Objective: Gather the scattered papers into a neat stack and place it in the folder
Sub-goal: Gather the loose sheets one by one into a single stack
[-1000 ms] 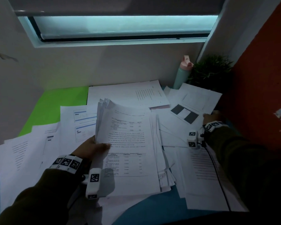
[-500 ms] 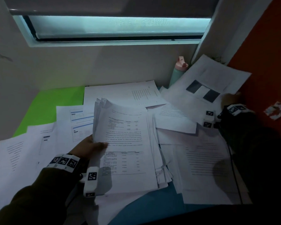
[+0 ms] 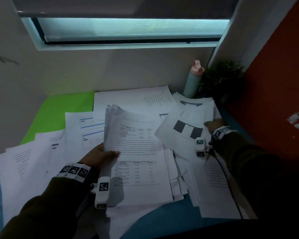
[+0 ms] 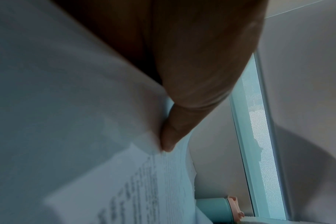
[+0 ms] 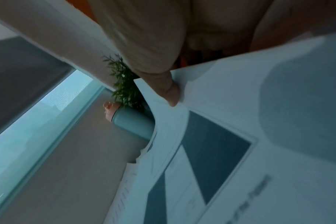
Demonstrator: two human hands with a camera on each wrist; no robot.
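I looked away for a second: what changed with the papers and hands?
The right hand lifted the sheet with dark blocks off the pile by the plant, swung it up, and now carries it leftward toward the stack. The left hand kept gripping that stack; the green folder stayed put.

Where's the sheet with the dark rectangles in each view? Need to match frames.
Head: sheet with the dark rectangles, right of centre, pinched by the right hand.
Left wrist: not in it.
Right wrist: lower right, under the thumb.
Shared landmark: teal bottle.
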